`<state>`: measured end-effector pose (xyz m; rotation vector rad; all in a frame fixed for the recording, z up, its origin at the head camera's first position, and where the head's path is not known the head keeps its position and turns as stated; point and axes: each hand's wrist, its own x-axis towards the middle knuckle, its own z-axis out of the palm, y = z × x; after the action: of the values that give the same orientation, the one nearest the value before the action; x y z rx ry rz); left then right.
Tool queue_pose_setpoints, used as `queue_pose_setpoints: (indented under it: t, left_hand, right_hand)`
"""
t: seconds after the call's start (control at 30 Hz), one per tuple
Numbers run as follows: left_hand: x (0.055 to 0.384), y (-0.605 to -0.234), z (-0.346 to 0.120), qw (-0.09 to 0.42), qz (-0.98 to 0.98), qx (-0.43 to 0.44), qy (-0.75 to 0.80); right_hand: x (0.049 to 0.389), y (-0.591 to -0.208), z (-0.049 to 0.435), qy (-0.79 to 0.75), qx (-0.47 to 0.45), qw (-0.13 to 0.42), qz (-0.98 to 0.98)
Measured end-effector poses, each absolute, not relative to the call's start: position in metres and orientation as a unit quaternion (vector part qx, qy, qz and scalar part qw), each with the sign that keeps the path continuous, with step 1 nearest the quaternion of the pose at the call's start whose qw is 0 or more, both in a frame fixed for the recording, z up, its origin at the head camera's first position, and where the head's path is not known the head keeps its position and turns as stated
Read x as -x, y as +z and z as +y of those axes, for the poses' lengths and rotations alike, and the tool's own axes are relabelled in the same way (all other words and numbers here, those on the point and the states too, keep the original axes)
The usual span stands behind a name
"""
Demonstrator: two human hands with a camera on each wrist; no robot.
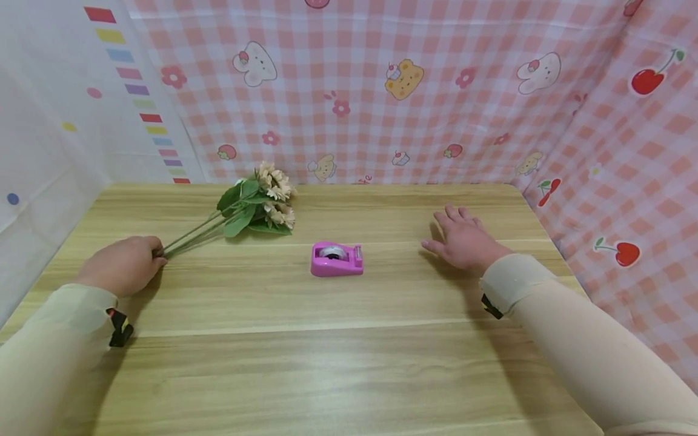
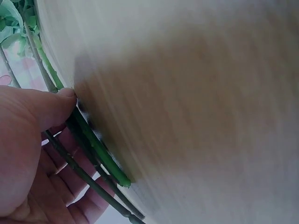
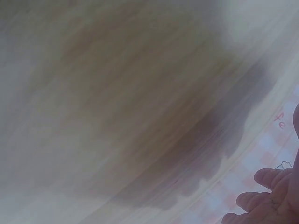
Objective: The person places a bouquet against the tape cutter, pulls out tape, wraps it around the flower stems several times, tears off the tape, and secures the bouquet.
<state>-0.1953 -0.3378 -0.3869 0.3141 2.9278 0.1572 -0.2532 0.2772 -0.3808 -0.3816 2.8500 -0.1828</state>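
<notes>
My left hand (image 1: 126,261) pinches the stem ends of a small bunch of artificial flowers (image 1: 275,184) at the table's left side. Cream blooms and green leaves point away toward the back. In the left wrist view, the thumb presses several green stems (image 2: 100,151) against the fingers, and the cut ends stick out below. Over the right part of the table my right hand (image 1: 463,242) is held palm down, fingers spread and holding nothing. The right wrist view shows its fingertips (image 3: 266,178) at the lower right corner. Between the hands stands a pink tape dispenser (image 1: 337,269) with a tape roll in it.
The light wooden table (image 1: 327,363) ends at the back against a pink checked curtain (image 1: 360,79) with cartoon prints. White cloth (image 1: 49,151) hangs on the left, and more checked cloth (image 1: 649,181) on the right. Both wrists carry small black devices.
</notes>
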Motion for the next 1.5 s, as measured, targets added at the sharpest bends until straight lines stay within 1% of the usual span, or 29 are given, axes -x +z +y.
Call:
queue_pose_setpoints:
  t: [0.5, 0.77, 0.9, 1.07, 1.5]
  left_hand:
    - [0.201, -0.391, -0.342, 0.117, 0.987, -0.090, 0.059]
    - [0.197, -0.390, -0.342, 0.122, 0.986, -0.086, 0.078]
    - [0.198, -0.391, -0.343, 0.122, 0.984, -0.100, 0.085]
    - [0.198, -0.390, -0.343, 0.110, 0.982, -0.128, 0.079]
    - [0.192, -0.384, -0.330, 0.107, 0.980, -0.142, 0.092]
  right_hand:
    - [0.253, -0.384, 0.277, -0.070, 0.131, 0.129, 0.981]
    - [0.250, -0.382, 0.275, -0.067, 0.136, 0.126, 0.980]
    - [0.250, -0.381, 0.275, -0.068, 0.139, 0.125, 0.980]
    - [0.249, -0.382, 0.275, -0.065, 0.139, 0.124, 0.980]
    - [0.249, -0.382, 0.274, -0.068, 0.140, 0.124, 0.980]
